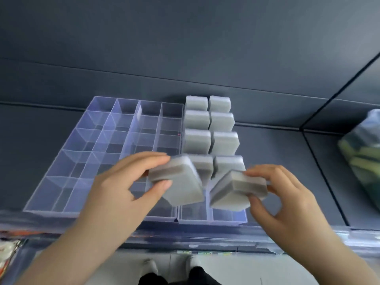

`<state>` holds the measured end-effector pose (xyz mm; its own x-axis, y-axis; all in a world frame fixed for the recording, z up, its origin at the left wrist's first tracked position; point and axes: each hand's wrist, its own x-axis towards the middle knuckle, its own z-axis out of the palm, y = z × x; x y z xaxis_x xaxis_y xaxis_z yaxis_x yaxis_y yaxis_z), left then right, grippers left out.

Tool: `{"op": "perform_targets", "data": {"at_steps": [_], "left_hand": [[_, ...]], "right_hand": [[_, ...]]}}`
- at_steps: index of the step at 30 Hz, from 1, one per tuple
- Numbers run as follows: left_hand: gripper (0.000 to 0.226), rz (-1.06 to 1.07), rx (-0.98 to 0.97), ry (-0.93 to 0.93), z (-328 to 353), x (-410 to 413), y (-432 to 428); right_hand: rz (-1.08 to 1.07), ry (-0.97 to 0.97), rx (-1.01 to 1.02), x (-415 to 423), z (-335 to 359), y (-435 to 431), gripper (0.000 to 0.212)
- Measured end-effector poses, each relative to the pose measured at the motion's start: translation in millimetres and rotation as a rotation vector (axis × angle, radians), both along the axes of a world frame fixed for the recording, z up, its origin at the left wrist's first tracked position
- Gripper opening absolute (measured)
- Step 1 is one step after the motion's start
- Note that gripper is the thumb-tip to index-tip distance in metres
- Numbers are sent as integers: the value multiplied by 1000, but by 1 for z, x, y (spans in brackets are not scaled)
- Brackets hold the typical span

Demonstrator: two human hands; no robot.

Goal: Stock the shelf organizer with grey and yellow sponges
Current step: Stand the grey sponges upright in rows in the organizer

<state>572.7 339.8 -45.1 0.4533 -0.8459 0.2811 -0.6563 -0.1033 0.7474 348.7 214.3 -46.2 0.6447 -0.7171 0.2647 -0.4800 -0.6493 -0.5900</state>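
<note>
Low in the frame's centre, our left hand (pixel 131 182) pinches a tilted grey sponge (pixel 181 184) between thumb and fingers, and our right hand (pixel 281 194) grips a second grey sponge (pixel 236 190) just beside it. Both sponges hover over the near right cells of the clear organizer (pixel 86 145) on the dark shelf (pixel 277 153). Behind them, the stocked sponges (pixel 197 138) stand upright in two columns.

Organizer (pixel 61 153): clear glossy plastic. Sponges (pixel 197 120): grey matt foam, fine-pored. Shelf (pixel 267 140): dark matt, smooth.
</note>
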Motion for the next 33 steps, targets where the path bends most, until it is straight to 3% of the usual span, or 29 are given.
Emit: {"op": "perform_targets", "data": {"at_steps": [9, 33], "left_hand": [[30, -294, -11, -180, 6, -10, -19], [31, -204, 96, -199, 4, -27, -22]], "right_hand": [[-12, 69, -92, -3, 1, 6, 30], [120, 141, -115, -13, -40, -7, 36]]}}
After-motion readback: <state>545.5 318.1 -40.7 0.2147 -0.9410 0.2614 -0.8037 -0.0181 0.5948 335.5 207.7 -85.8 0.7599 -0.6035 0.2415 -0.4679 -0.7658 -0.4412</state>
